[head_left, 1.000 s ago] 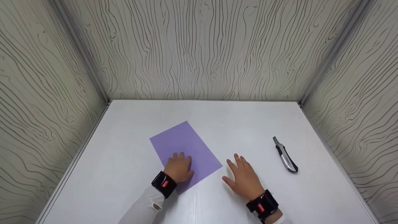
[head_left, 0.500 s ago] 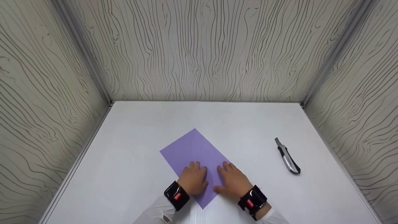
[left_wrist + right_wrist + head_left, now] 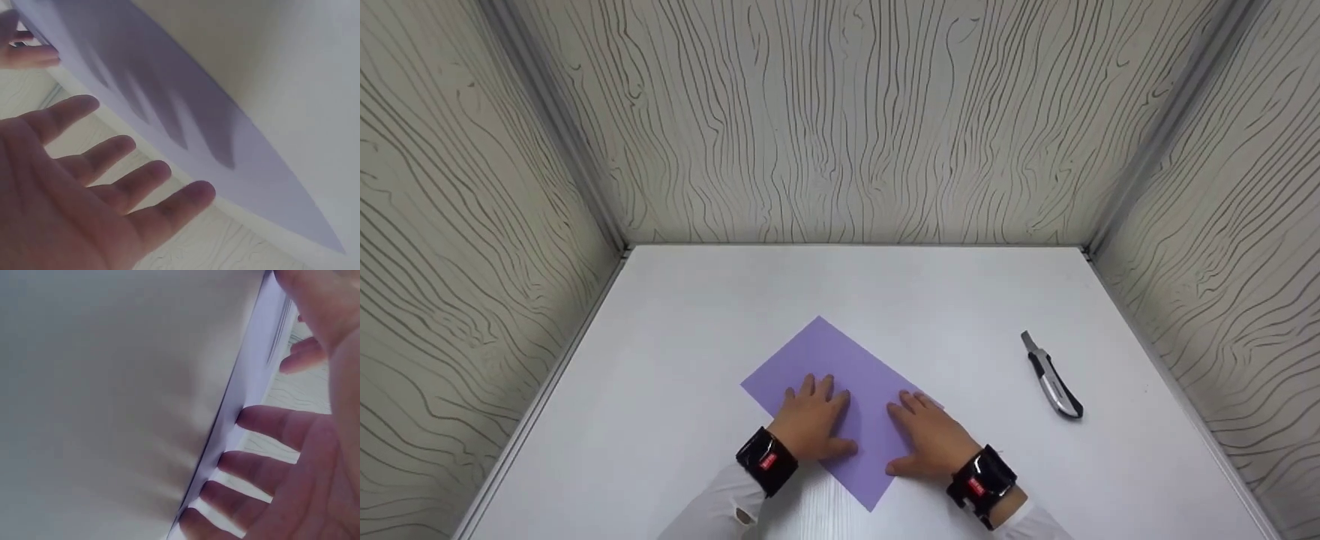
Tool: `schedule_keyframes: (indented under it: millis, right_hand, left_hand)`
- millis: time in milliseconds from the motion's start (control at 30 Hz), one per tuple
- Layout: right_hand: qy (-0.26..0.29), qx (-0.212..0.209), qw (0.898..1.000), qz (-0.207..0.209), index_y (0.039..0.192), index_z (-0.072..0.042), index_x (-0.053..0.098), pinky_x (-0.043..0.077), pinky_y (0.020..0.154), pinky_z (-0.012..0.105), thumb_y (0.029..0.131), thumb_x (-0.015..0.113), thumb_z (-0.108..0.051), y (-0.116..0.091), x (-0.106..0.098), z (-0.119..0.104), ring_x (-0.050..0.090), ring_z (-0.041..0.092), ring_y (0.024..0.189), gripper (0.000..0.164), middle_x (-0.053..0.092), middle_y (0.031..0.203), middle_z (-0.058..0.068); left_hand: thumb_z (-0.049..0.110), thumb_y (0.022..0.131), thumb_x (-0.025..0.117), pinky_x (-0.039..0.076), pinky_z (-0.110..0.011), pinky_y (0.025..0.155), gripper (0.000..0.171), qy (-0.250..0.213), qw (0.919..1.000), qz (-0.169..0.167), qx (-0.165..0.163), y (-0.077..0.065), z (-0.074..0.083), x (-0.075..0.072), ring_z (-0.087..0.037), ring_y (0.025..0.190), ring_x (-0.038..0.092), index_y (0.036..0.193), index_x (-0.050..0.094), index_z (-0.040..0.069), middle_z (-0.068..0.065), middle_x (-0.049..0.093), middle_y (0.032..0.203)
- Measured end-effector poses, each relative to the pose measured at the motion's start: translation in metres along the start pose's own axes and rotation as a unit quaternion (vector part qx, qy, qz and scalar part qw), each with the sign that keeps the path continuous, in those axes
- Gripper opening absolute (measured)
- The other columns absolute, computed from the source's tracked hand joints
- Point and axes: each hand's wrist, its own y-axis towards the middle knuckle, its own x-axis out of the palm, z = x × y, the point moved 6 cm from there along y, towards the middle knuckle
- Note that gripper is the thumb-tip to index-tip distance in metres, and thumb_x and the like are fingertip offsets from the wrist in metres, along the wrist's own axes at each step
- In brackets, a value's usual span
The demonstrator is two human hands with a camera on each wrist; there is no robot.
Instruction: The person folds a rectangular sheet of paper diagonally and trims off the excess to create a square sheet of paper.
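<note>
White sleeves [image 3: 705, 502], soft and creased, filled the near side of the head view, the left one marked by a small opening. Glossy black wristbands [image 3: 982, 484] with red labels circled both wrists. Beyond them, a person's left hand [image 3: 810, 424] was spread wide, palm down, above a sheet of purple paper [image 3: 870, 420], gripping nothing; its detached shadows in the left wrist view suggested that the fingers hovered just over the surface. The right hand [image 3: 930, 442], also splayed and clasping nothing, rested its fingertips along the sheet's right side.

The paper lay flat on the white counter [image 3: 675, 300], set at a slant with one corner toward the person. Rectangular, matte and crisp-edged, it looked light and thin, stiff enough to stay level yet easily creased or torn, and apt to skate over the smooth top. Flat fingers pressed near opposite edges seemed the surest hold for it, with a corner the easiest place to pinch.

Well apart to the right lay a cutter [image 3: 1051, 382], its slim, curved body silver and black, its grey blade end pointing away. Farthest back rose pale walls [image 3: 840, 127] patterned with dark, wavy wood-grain lines, joined at the corners by grey posts [image 3: 559, 127].
</note>
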Motion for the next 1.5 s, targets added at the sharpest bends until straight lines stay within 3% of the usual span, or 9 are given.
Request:
schedule_keyframes:
  millis: [100,300,567,900,1133,1267,1400,1500]
  right_hand:
    - [0.01,0.0,1.0,-0.015,0.155,0.0,0.055,0.036,0.126,0.067,0.075,0.096,-0.047,-0.001,-0.001,0.009,0.039,0.055,0.156,0.102,0.044,0.166,0.033]
    - [0.012,-0.003,1.0,-0.022,0.157,-0.004,0.055,0.035,0.126,0.067,0.074,0.097,-0.046,-0.003,-0.004,0.016,0.036,0.055,0.157,0.101,0.042,0.168,0.03]
    - [-0.01,-0.018,0.999,-0.03,0.163,-0.008,0.048,0.027,0.127,0.075,0.069,0.095,-0.065,-0.005,0.0,0.007,0.03,0.058,0.159,0.119,0.034,0.171,0.033]
    - [-0.056,-0.01,0.998,-0.038,0.163,-0.009,0.049,0.031,0.124,0.076,0.068,0.095,-0.067,-0.004,0.004,0.001,0.034,0.058,0.157,0.121,0.036,0.17,0.033]
    - [-0.035,-0.009,0.999,-0.027,0.159,-0.01,0.055,0.034,0.124,0.073,0.068,0.097,-0.061,-0.002,-0.002,-0.001,0.04,0.058,0.154,0.113,0.042,0.166,0.033]
    - [-0.022,0.0,0.999,-0.025,0.155,-0.013,0.06,0.039,0.122,0.071,0.071,0.095,-0.06,0.003,-0.005,0.001,0.045,0.057,0.15,0.102,0.048,0.163,0.031]
    - [-0.011,0.002,1.0,-0.026,0.15,-0.014,0.066,0.044,0.118,0.071,0.076,0.091,-0.062,0.01,-0.009,0.004,0.05,0.056,0.146,0.091,0.054,0.159,0.028]
    - [-0.01,-0.008,1.0,-0.023,0.144,-0.01,0.07,0.048,0.115,0.068,0.081,0.089,-0.062,0.014,-0.013,0.005,0.056,0.055,0.141,0.083,0.06,0.153,0.028]
  left_hand:
    - [0.073,0.083,0.081,0.04,-0.081,0.115,0.097,-0.02,0.9996,-0.014,-0.012,-0.002,-0.009,0.002,-0.058,0.153,0.041,0.159,0.056,0.019,-0.025,0.045,0.167]
    - [0.074,0.081,0.082,0.04,-0.083,0.112,0.096,-0.03,0.9991,-0.023,-0.022,-0.005,-0.016,0.008,-0.059,0.153,0.04,0.16,0.057,0.025,-0.023,0.046,0.166]
    - [0.075,0.082,0.08,0.04,-0.083,0.112,0.095,-0.022,0.9992,-0.023,-0.025,-0.001,-0.017,0.012,-0.059,0.153,0.04,0.16,0.056,0.026,-0.023,0.046,0.167]
    - [0.073,0.084,0.08,0.04,-0.082,0.113,0.094,-0.03,0.999,-0.026,-0.021,-0.003,-0.013,0.005,-0.058,0.153,0.041,0.159,0.057,0.021,-0.025,0.047,0.166]
    - [0.072,0.09,0.075,0.051,-0.069,0.11,0.08,-0.048,0.9988,-0.008,-0.007,-0.006,-0.018,-0.004,-0.046,0.142,0.055,0.145,0.069,0.014,-0.019,0.061,0.152]
    - [0.078,0.089,0.072,0.055,-0.061,0.107,0.082,-0.052,0.9986,-0.009,0.01,-0.007,-0.02,-0.008,-0.04,0.134,0.061,0.14,0.072,0.013,-0.016,0.066,0.146]
    - [0.079,0.082,0.078,0.058,-0.055,0.105,0.085,-0.055,0.9976,-0.013,0.039,-0.01,-0.021,-0.013,-0.036,0.128,0.065,0.136,0.073,0.015,-0.012,0.068,0.141]
    - [0.072,0.079,0.086,0.061,-0.048,0.101,0.081,-0.072,0.9954,-0.013,0.061,-0.013,-0.021,-0.016,-0.028,0.119,0.069,0.135,0.074,0.015,-0.008,0.071,0.134]
